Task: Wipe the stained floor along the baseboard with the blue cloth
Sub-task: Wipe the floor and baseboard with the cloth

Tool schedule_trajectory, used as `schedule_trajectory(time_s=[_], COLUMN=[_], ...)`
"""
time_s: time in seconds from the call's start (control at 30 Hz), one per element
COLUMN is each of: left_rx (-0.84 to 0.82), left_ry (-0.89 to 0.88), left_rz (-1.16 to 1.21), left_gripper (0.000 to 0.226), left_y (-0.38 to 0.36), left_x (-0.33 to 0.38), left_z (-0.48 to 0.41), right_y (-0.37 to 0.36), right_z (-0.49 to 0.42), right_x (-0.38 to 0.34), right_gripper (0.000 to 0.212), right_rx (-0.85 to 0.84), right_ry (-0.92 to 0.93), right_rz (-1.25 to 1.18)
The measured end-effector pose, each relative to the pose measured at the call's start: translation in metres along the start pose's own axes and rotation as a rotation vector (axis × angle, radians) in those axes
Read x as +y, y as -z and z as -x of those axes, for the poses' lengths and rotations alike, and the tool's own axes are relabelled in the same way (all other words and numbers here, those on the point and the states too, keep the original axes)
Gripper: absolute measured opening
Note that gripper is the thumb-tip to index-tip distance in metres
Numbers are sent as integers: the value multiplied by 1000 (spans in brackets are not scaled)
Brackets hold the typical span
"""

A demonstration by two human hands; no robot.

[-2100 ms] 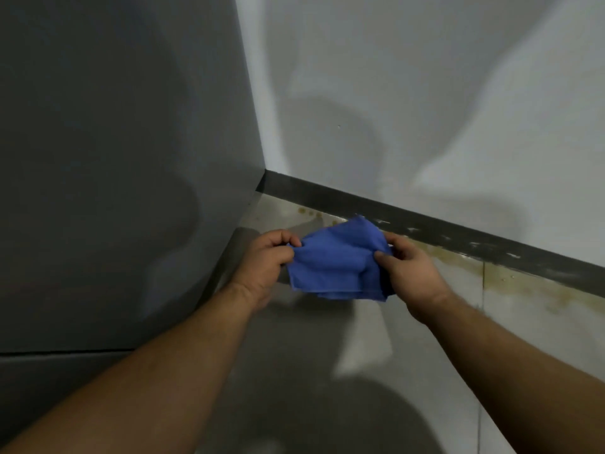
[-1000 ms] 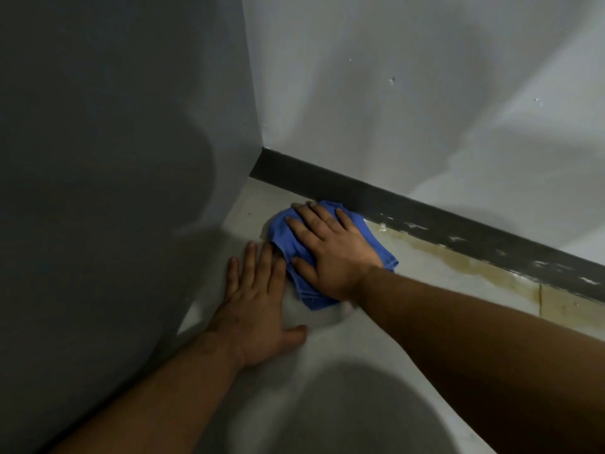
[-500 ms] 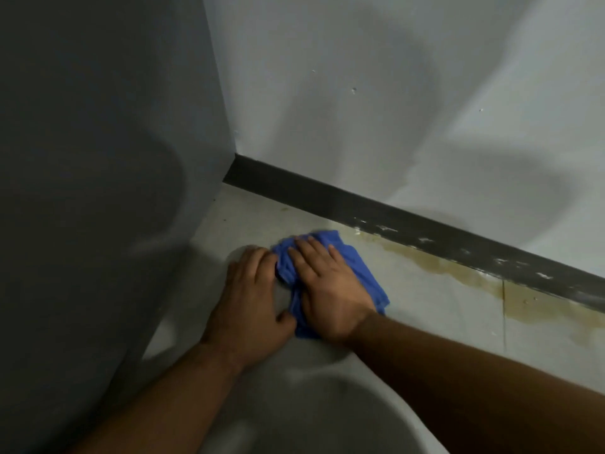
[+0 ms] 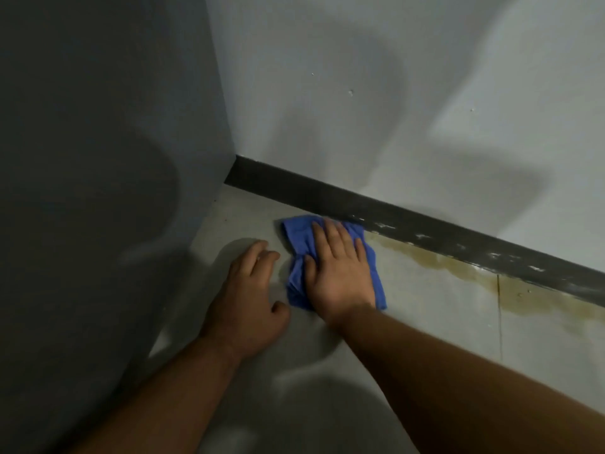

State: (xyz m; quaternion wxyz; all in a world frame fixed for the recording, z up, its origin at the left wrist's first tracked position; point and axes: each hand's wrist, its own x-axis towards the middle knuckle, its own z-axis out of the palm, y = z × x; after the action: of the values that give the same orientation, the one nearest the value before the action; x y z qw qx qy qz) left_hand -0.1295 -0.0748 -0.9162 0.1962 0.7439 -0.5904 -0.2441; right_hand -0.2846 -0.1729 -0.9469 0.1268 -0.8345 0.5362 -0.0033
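His right hand presses the crumpled blue cloth flat, fingers spread; the yellow-brown stain runs rightward along the dark baseboard. Left hand braces empty.

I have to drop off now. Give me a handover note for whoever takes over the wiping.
Right hand: flat on the cloth, pressing it to the floor against the baseboard.
Left hand: empty, braced on the floor beside the cloth.
Done: no stain shows between the corner and the cloth.
Left: the brown stain running along the baseboard to the right of the cloth.
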Motion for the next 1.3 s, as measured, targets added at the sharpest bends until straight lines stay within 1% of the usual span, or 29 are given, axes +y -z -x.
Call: schedule_trajectory(time_s=[0.03, 0.07, 0.1, 0.17, 0.23, 0.27, 0.33, 0.4, 0.47, 0.53, 0.63, 0.7, 0.77, 0.8, 0.83, 0.9, 0.93, 0.97, 1.03, 1.13, 1.2, 1.27, 1.3], left_rx=[6, 9, 7, 4, 4, -2, -29, -79, -127, -149, -177, -187, -214, -229, -246, -293, -317, -332, -338, -375, -397, -383, -362], left_ry=[-8, -22, -33, -32, -7, -7, -46, -89, -95, -116, -192, -207, -168, -138, -106, -43, -15, 9, 39, 65, 63, -17, -78], left_rz=[17, 41, 65, 94, 103, 84, -35, -201, -315, -339, -311, -275, -233, -227, -236, -289, -319, -342, -364, -402, -438, -467, -452], left_gripper=[74, 68, 64, 61, 67, 73, 89, 99, 105, 107, 108, 105, 106, 109, 115, 134, 143, 150, 155, 150, 144, 135, 128], left_y=[2, 4, 4, 4, 1, -2, -10, -18, -25, -31, -35, -39, -43, -45, -47, -52, -53, -54, -53, -47, -46, -46, -48], left_x=[0, 2, 3, 5, 5, 5, 1, 0, 2, 8, 23, 33, 43, 47, 52, 60, 64, 68, 73, 80, 84, 87, 87], left_z=[0, -1, -1, -2, -3, -3, -2, 1, 2, 3, 4, 2, -1, -3, -5, -8, -10, -11, -13, -15, -14, -13, -14], right_y=[-2, -4, -4, 0, 4, 7, 12, 14, 13, 12, 8, 5, 3, 5, 8, 17, 21, 24, 30, 30, 28, 24, 21], right_z=[12, 20, 22, 11, -11, -21, -34, -30, -19, -5, 20, 38, 47, 46, 42, 29, 21, 15, 7, 18, 34, 49, 55], right_x=[1, 2, 2, -1, -2, 0, 10, 26, 41, 51, 58, 59, 60, 61, 63, 72, 77, 83, 94, 105, 110, 111, 108], right_gripper=[64, 64, 64, 66, 65, 65, 66, 69, 72, 73, 75, 76, 74, 72, 70, 68, 67, 66, 64, 64, 65, 68, 70], right_rx=[4, -13, -42, -120, -181, -195, -184, -132, -84, -66, -18, -2, -32, -56, -83, -129, -137, -134, -121, -87, -62, -54, -54], right_ry=[-23, 0, 60, 244, 411, 458, 489, 435, 339, 233, 45, -26, -1, 54, 135, 297, 341, 349, 296, 189, 63, -48, -69], right_rz=[17, 23, 14, 9, 74, 105, 142, 132, 116, 102, 76, 82, 74, 67, 63, 69, 75, 81, 88, 66, 26, 21, 30])
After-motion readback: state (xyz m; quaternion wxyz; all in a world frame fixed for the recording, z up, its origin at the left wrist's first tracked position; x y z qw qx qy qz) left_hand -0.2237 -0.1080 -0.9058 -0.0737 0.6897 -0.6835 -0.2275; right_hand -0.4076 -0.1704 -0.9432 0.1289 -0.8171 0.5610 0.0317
